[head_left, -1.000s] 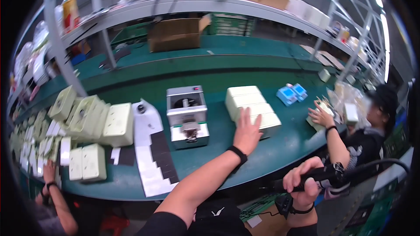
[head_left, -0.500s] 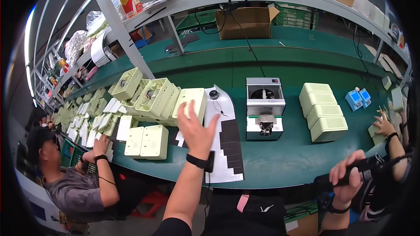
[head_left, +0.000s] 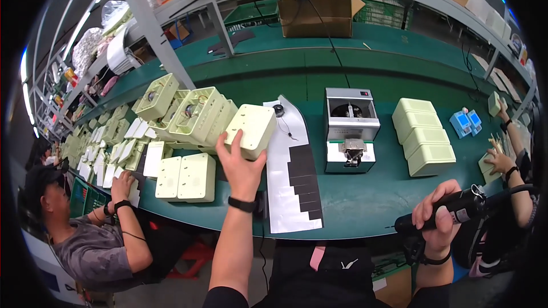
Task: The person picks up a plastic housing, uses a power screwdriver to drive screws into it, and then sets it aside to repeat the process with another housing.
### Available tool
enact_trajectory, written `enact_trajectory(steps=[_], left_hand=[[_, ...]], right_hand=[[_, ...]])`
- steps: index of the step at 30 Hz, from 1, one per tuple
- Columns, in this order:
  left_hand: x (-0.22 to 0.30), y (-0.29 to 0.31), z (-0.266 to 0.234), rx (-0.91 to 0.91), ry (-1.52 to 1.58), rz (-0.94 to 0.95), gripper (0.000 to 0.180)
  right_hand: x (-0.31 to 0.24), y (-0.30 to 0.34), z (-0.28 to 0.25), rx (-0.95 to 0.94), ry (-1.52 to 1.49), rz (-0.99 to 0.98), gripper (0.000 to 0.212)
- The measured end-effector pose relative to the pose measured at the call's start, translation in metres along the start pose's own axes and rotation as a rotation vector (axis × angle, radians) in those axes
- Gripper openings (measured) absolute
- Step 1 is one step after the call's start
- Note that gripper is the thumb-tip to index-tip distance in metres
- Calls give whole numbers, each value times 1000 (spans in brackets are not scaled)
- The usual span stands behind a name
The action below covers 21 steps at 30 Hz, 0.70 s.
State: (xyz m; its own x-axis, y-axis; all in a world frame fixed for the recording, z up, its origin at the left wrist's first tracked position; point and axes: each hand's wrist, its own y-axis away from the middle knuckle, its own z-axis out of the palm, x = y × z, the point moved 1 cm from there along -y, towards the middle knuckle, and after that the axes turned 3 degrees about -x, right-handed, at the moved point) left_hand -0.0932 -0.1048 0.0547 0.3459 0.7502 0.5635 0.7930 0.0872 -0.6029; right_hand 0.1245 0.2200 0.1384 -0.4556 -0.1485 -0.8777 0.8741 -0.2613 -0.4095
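My left hand (head_left: 241, 162) grips the near end of a pale green plastic housing (head_left: 251, 129), the last one in a row of upright housings (head_left: 194, 111) on the green bench (head_left: 365, 199). My right hand (head_left: 438, 218) hangs at the bench's near edge, closed around a black electric screwdriver (head_left: 456, 210) with a cable running right. A small grey machine (head_left: 349, 128) stands at mid-bench, right of a white sheet carrying black rectangular pads (head_left: 297, 177).
A stack of closed pale green housings (head_left: 423, 136) lies right of the machine, with small blue parts (head_left: 465, 122) beyond. Flat housings (head_left: 187, 178) and several white plates cover the left bench. One person sits at left (head_left: 85, 234), another's hands work at right (head_left: 502, 159). Cardboard box (head_left: 317, 17) behind.
My view has swung left. My left hand moved from the stacked housings on the right, across the bench, and has taken hold of the housing at the row's end. My right hand kept the screwdriver.
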Motion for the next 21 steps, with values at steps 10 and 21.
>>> enact_trajectory(steps=[10,21], left_hand=[[34,82,-40,-540,444,283,66],[68,94,27,-926,536,293,92]], right_hand=[[9,-20,-23,126,55,35,35],[37,-133,44,18,-1,-144,17]])
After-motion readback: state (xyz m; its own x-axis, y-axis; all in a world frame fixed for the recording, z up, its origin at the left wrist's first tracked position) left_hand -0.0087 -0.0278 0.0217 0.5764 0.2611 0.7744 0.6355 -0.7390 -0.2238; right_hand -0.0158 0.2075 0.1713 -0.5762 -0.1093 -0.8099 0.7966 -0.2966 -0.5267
